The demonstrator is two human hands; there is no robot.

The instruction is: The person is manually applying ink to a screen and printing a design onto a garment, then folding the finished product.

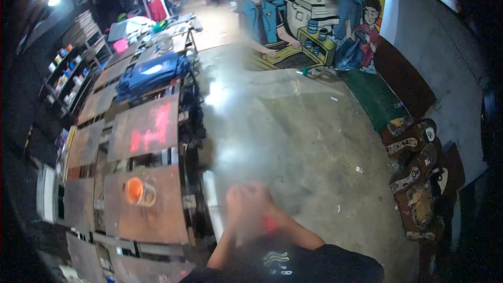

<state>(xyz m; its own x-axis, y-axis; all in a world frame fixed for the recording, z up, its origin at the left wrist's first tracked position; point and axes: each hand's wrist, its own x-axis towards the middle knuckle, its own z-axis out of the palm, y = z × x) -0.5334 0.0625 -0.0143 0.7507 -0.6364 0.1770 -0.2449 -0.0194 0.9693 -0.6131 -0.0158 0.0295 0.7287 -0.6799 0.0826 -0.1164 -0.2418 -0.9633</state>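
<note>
My left hand (237, 202) and my right hand (260, 198) are close together in front of my body, above the concrete floor (293, 152). Both look smeared, so their fingers cannot be made out, nor whether anything is between them. A blurred red patch (270, 224) shows by my right wrist; its kind is unclear. To the left of my hands, an orange-smeared cup (140, 193) stands on a brown flat board (157, 225) of the long work table.
Several brown boards line the table, one with pink-red stains (149, 136). Folded dark blue cloths (152, 76) are piled farther along. Shelves of bottles (68, 78) stand at left. Dark brown cut-out pieces (419, 178) and a green mat (374, 97) lie along the right wall.
</note>
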